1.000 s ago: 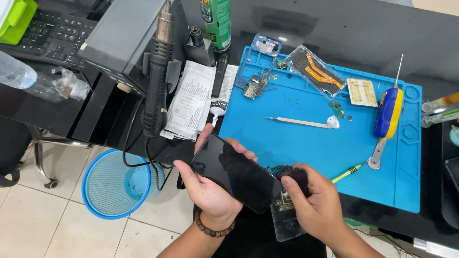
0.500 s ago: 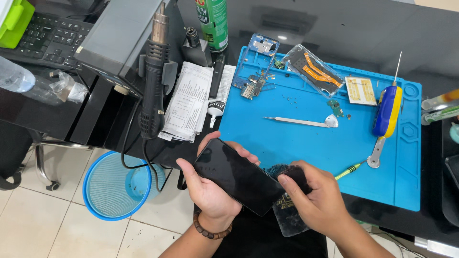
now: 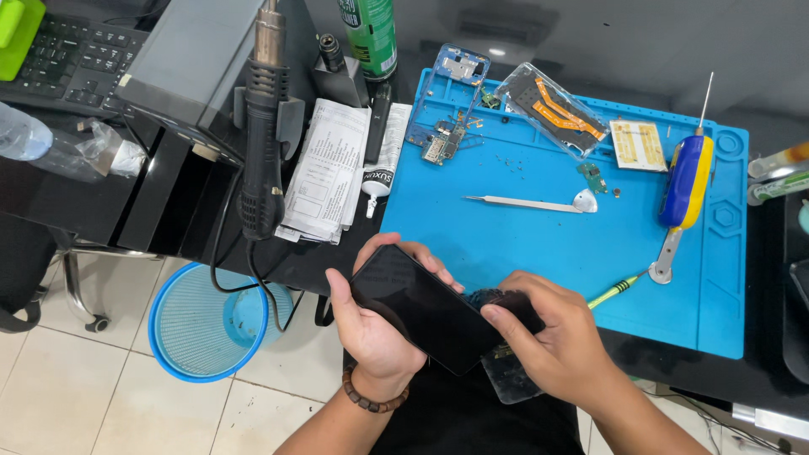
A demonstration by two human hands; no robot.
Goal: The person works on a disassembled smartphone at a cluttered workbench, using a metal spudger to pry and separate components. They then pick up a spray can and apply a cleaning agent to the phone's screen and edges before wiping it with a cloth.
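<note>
My left hand (image 3: 371, 333) grips a black phone (image 3: 421, 307) from below, screen up, tilted toward the lower right, held over the near edge of the black table. My right hand (image 3: 552, 341) closes over the phone's right end, thumb on its edge. A clear plastic piece (image 3: 512, 383) pokes out under the right hand. What the right fingertips do at the phone's end is hidden.
A blue work mat (image 3: 548, 227) holds tweezers (image 3: 527, 203), a blue-yellow screwdriver (image 3: 684, 181), a green-yellow screwdriver (image 3: 619, 289), a phone frame (image 3: 451, 84), and small parts. A hot-air gun (image 3: 263, 126), papers (image 3: 324, 173) and a glue tube (image 3: 381, 164) lie left. A blue bin (image 3: 211, 320) stands on the floor.
Both hands and the phone have held nearly the same place; the phone has shifted slightly and the right hand's fingers have closed a little further over its end.
</note>
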